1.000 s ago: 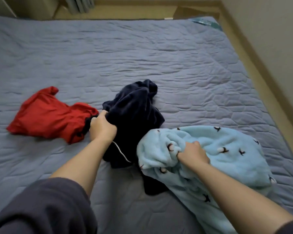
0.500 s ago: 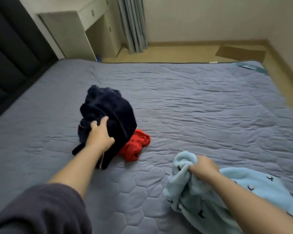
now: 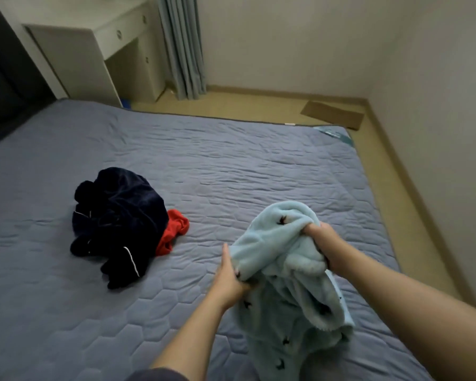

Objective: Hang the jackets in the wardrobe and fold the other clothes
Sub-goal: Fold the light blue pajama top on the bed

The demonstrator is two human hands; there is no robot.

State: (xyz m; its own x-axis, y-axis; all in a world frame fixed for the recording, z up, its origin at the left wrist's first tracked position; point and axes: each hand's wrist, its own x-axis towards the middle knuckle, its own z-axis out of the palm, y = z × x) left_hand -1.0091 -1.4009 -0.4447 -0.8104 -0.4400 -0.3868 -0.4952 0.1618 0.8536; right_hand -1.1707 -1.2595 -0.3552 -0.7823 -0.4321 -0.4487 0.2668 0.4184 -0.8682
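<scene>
A fluffy light blue garment (image 3: 280, 243) with small dark bird prints is lifted above the grey quilted bed (image 3: 231, 166). My right hand (image 3: 323, 248) grips its upper right edge. My left hand (image 3: 230, 279) grips its lower left edge. The rest of it hangs down between my arms. To the left, a dark navy garment (image 3: 118, 218) with white piping lies crumpled on the bed. It covers most of a red garment (image 3: 173, 232), which shows only at its right side.
A dark headboard (image 3: 3, 78) stands at the far left, a white desk with drawers (image 3: 94, 50) behind it, and grey curtains (image 3: 183, 45) beside that. Flat cardboard (image 3: 333, 115) lies on the wooden floor past the bed. The wall runs close along the right.
My left hand dropped the navy garment on top of the red one and came over to grip the light blue garment. My right hand lifted the blue garment off the bed.
</scene>
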